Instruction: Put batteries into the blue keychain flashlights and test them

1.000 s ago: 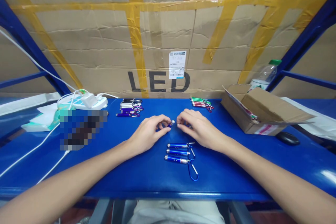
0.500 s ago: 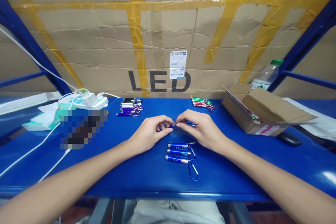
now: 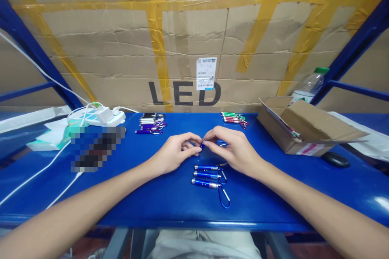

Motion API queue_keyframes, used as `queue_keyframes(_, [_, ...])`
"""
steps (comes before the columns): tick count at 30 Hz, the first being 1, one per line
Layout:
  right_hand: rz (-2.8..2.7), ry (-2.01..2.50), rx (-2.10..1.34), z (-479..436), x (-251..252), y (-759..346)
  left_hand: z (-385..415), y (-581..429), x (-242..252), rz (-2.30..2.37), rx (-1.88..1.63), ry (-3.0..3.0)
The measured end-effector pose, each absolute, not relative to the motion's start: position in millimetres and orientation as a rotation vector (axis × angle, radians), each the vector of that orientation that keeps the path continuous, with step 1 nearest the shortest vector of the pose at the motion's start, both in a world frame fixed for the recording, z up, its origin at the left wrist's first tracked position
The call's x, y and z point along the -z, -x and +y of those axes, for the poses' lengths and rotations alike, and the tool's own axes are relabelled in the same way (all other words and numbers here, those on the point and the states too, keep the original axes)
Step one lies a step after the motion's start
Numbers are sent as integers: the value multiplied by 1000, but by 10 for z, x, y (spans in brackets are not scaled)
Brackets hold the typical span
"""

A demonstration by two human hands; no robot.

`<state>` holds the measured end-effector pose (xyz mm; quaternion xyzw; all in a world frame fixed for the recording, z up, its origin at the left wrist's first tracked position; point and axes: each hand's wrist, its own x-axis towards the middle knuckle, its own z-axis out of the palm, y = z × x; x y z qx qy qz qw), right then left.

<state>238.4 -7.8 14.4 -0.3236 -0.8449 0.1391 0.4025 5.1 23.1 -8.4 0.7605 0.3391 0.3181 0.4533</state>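
We are holding one small blue piece (image 3: 202,146) between our two hands, just above or on the bench (image 3: 170,202); we are not managing to tell which. Our left hand (image 3: 171,153) is gripping it between thumb and fingers, while our right hand (image 3: 232,147) is pinching at its right end, the fingertips hiding that end. One blue clip (image 3: 223,143) is showing at the right hand's fingers. Three blue penlights (image 3: 205,175), each carrying one clip, are lying nearer to us than both hands, side by side and apart from them. Beyond the left hand and to its left, a row of black, silver and purple penlights (image 3: 147,121) is lying, too small for us to be counting surely; beyond the right hand, green and red penlights (image 3: 231,120) are lying, likewise crowding together. Well to the right of the right hand, one open cardboard box (image 3: 278,134), one black mouse (image 3: 336,159) and one green-capped bottle (image 3: 308,86) are standing or resting. Left of the left hand, one white power strip (image 3: 115,119) is lying.
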Motion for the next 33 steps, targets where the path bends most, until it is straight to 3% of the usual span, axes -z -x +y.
queue_keyframes(14, [-2161,818,-342,-70,-119,-2383,237,-29,-10,972,-759,-2220])
queue_keyframes(33, [-2111,821,-399,-75,-139,-2379,223,-35,-28,982,-738,-2107])
